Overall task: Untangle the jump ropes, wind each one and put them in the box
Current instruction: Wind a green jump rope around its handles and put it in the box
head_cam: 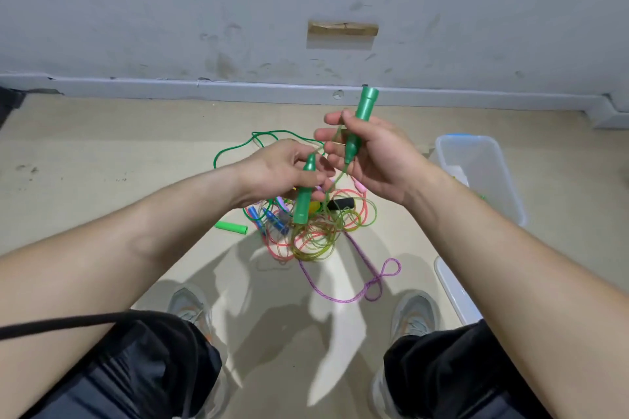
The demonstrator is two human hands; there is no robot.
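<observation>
My left hand [279, 170] grips a green jump-rope handle [304, 194] that points down toward the floor. My right hand [371, 153] grips a second green handle [361, 116], held upright, and a thin yellow-green cord runs from both handles down into the pile. Below my hands lies a tangle of ropes [316, 228] on the floor: yellow-green and pink coils, a dark green rope [238, 146], blue handles [272, 218], a bright green handle [231, 226], a black handle [340, 204] and a purple braided rope [371, 279]. A clear plastic box [483, 173] stands at the right.
A grey wall with a skirting board [204, 85] runs across the back. A clear lid or second container [452, 289] lies at the right near my right shoe [413, 313]. My left shoe [190, 306] and both knees fill the bottom of the view.
</observation>
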